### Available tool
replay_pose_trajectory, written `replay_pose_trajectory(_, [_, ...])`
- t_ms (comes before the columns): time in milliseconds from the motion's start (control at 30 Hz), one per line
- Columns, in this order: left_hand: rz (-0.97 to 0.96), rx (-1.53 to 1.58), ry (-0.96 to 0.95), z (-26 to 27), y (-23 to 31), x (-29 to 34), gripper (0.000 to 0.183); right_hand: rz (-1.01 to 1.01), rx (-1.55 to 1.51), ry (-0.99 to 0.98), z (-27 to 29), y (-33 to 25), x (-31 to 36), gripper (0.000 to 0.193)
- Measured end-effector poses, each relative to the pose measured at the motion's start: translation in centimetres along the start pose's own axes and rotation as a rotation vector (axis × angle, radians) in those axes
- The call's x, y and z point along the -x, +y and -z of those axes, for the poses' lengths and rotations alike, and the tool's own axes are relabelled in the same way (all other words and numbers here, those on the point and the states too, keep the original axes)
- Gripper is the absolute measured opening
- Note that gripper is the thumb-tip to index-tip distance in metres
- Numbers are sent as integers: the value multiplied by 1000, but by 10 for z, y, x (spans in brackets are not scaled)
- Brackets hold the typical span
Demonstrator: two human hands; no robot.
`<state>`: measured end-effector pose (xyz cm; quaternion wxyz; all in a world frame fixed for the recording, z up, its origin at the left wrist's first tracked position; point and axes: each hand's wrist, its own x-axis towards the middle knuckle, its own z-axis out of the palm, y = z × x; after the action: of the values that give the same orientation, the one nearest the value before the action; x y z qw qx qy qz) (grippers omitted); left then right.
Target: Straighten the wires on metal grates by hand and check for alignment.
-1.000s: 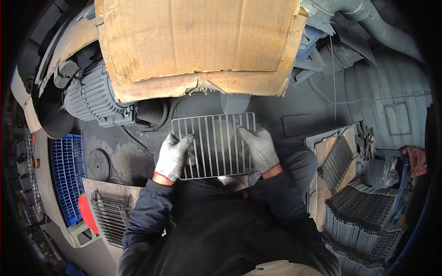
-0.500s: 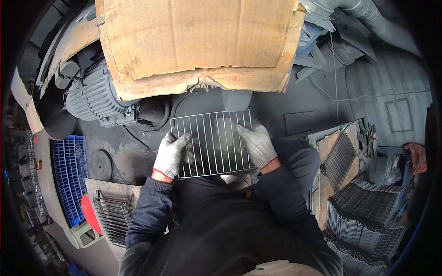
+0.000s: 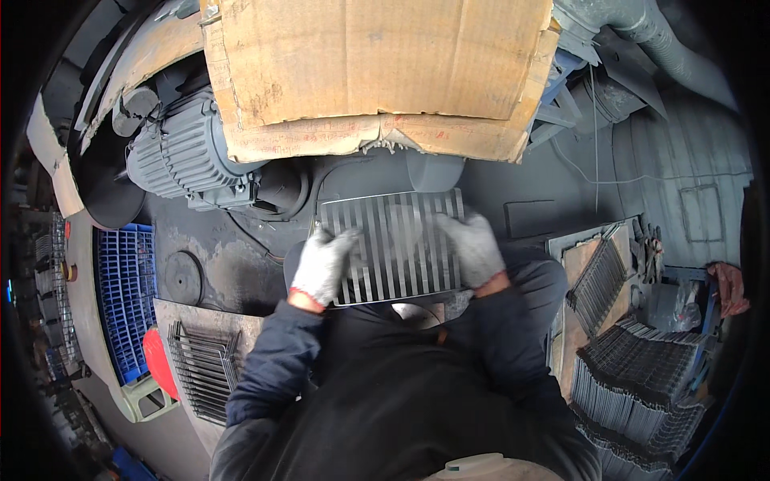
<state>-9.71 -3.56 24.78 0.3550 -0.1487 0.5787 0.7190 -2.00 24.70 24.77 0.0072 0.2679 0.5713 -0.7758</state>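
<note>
A rectangular metal wire grille [image 3: 395,244] with many parallel bars is held flat in front of me, blurred by motion. My left hand [image 3: 322,264], in a grey-white work glove, grips its left edge. My right hand [image 3: 473,248], gloved the same way, grips its right edge. The grille hangs just below a big worn cardboard sheet [image 3: 377,72] that covers the machine top. My dark sleeves come up from the lower edge.
A grey ribbed electric motor [image 3: 180,160] sits at the upper left. A blue plastic crate [image 3: 124,297] and a stack of grilles [image 3: 200,369] lie at the left. More grilles are piled at the right [image 3: 634,377]. A grey duct [image 3: 642,32] runs along the top right.
The grille and both hands have shifted slightly up and away from my body; the grille now looks blurred. The grip on both edges is unchanged.
</note>
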Motion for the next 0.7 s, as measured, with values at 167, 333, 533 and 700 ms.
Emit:
replay_pose_trajectory(167, [-141,34,36,22,-5,17,27,-8,3,-99,-16,21,-1,21])
replay_pose_trajectory(333, [-235,-274,-86,-32,-22,-4,20,24,1,88,41,5,31,21])
replay_pose_trajectory(533, [-369,-423,-111,-74,-36,-48,20,122,-66,216,76,-8,35,19])
replay_pose_trajectory(700, [-215,-203,-14,-20,-14,-20,25,38,-27,68,8,-7,12,16])
